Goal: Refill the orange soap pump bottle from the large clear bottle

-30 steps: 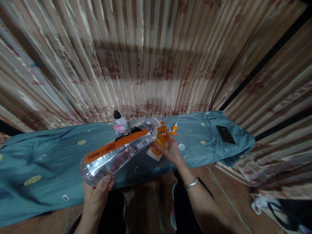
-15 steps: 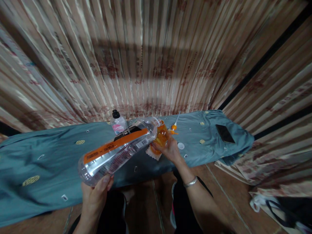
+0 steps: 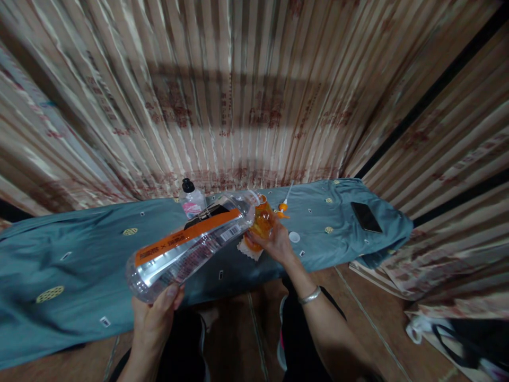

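Left hand (image 3: 157, 310) is wrapped round the lower end of a big clear btl (image 3: 191, 249) w/ an orange strip & barcode on its label; btl is tilted, base near left, neck far right. Right hand (image 3: 276, 241) is closed round an amber btl (image 3: 263, 220) at mid-table, w/ its open top just beside the clear btl's mouth; can't tell if the 2 rims touch or if any liquid is running. A pale scalloped piece (image 3: 250, 251) shows at the amber btl's base, near side.

Just right of the amber btl, on the far side: orange pump head (image 3: 283, 208) w/ its tube pointing far. White disc (image 3: 294, 237) lies right of the right hand. Dark phone (image 3: 366, 216) lies flat, well apart, toward the table's right end. Black-capped btl (image 3: 193, 202), pink on its label, stands on the far side, left of the amber btl. Table (image 3: 95, 270) has a teal patterned cloth over it; striped curtain (image 3: 230, 106) hangs behind. Silvery bracelet (image 3: 310, 295) on right wrist.
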`<state>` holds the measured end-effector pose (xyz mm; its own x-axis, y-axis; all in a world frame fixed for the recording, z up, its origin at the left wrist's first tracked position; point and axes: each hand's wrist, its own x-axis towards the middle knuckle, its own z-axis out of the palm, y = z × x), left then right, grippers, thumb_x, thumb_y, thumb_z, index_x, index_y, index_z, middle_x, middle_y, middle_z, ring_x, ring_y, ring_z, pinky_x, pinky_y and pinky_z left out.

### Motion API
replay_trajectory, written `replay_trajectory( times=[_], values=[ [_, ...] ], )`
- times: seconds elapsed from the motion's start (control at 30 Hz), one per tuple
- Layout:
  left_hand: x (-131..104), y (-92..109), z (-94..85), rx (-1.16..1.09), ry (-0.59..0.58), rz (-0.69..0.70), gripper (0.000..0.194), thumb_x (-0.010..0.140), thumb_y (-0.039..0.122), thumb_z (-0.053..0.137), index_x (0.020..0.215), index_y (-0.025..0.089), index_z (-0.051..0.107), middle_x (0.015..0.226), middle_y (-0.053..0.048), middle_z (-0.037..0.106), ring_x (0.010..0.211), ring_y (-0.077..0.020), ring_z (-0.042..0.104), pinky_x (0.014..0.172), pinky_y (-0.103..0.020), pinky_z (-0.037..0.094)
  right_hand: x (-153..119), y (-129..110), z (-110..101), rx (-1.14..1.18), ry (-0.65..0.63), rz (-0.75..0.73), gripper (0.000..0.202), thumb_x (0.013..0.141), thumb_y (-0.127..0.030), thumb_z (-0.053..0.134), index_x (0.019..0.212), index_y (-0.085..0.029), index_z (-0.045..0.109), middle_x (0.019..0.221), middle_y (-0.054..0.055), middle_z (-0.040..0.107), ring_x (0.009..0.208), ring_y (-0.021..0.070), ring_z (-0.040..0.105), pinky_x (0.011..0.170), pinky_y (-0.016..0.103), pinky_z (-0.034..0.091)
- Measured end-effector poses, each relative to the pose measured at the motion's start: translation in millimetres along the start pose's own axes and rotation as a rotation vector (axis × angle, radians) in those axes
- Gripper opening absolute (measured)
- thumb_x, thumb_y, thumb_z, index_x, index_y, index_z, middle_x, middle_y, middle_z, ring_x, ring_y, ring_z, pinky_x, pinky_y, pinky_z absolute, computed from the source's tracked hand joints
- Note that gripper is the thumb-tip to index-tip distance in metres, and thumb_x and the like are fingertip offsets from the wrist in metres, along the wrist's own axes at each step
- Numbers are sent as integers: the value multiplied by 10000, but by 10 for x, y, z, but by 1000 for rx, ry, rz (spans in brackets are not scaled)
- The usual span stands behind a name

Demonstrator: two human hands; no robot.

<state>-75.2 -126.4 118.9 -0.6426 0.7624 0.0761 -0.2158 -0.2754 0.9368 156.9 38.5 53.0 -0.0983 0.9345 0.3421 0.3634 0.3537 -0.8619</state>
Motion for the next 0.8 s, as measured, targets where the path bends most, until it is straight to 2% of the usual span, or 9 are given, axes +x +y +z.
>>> replay_trajectory(
  times=[0.1, 0.23, 0.47, 0.63, 0.8],
  values=[
    [-24, 8, 19, 1, 16, -16, 408, 593, 355, 995, 898, 224, 757, 684, 27, 644, 543, -110, 487, 434, -198, 363, 1, -6, -5, -3, -2, 1, 813, 775, -431, 920, 1511, -235, 633, 1307, 116, 847, 1173, 369, 833, 1015, 528, 697],
    [-6, -4, -12, 12, 23, -8, 397, 593, 393, 999, 849, 211, 755, 686, 13, 660, 544, -114, 508, 430, -197, 375, 5, -9, -9, 8, -1, -27, 785, 792, -433, 906, 1504, -234, 642, 1328, 125, 836, 1202, 368, 822, 1041, 525, 687],
    [156, -76, -203, 64, -109, -14, 441, 562, 435, 1029, 845, 206, 780, 621, 6, 658, 459, -137, 530, 396, -237, 459, 6, 24, -5, 53, -14, -12, 809, 780, -458, 914, 1505, -225, 641, 1330, 131, 833, 1202, 373, 818, 1039, 532, 684],
    [133, -53, -131, 17, -60, 30, 430, 523, 414, 1023, 802, 200, 775, 593, 5, 641, 420, -119, 493, 345, -205, 389, 8, 8, -11, 46, -8, -24, 798, 784, -471, 912, 1495, -225, 644, 1327, 135, 834, 1206, 373, 818, 1043, 534, 683],
    [94, -3, -42, -6, -11, 8, 402, 508, 330, 990, 812, 208, 757, 597, 23, 631, 435, -100, 472, 368, -190, 394, 14, 8, -12, 25, 2, -29, 782, 779, -474, 915, 1475, -226, 656, 1308, 133, 839, 1192, 373, 821, 1031, 538, 688]
  ],
)
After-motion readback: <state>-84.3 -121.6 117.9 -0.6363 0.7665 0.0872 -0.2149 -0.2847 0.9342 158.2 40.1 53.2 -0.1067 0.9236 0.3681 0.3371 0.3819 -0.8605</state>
